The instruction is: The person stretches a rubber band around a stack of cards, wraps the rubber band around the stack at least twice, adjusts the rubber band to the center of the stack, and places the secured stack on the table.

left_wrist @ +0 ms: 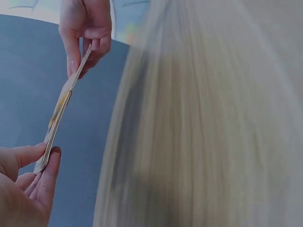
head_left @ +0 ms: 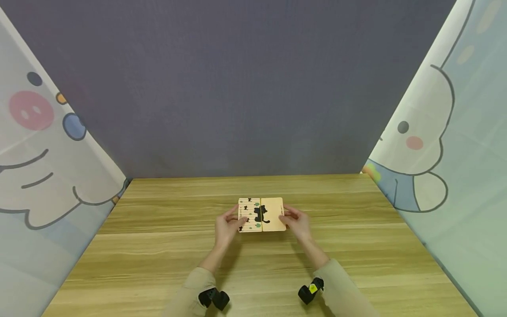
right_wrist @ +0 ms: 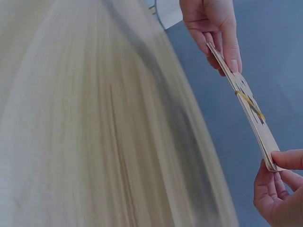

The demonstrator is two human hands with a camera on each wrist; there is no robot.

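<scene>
Both hands hold a small cream notebook (head_left: 274, 218) up above the table, one hand at each short side. Its cover has a striped left part with little cats and green plants, and a plain right part with a black cat. A yellow elastic band (right_wrist: 249, 104) runs around its middle. My left hand (head_left: 226, 228) pinches the left edge, thumb on the cover and fingers behind. On the opposite edge, my right hand (head_left: 299, 226) pinches in the same way. Seen edge-on in the left wrist view, the notebook (left_wrist: 59, 111) is thin and layered.
Beneath the hands lies a wood-grain table (head_left: 158, 246). A dark grey panel (head_left: 245, 88) rises behind it. Cartoon-printed curtains hang at the left (head_left: 51, 176) and right (head_left: 467, 167). Each sleeved forearm wears a black wrist camera (head_left: 214, 298).
</scene>
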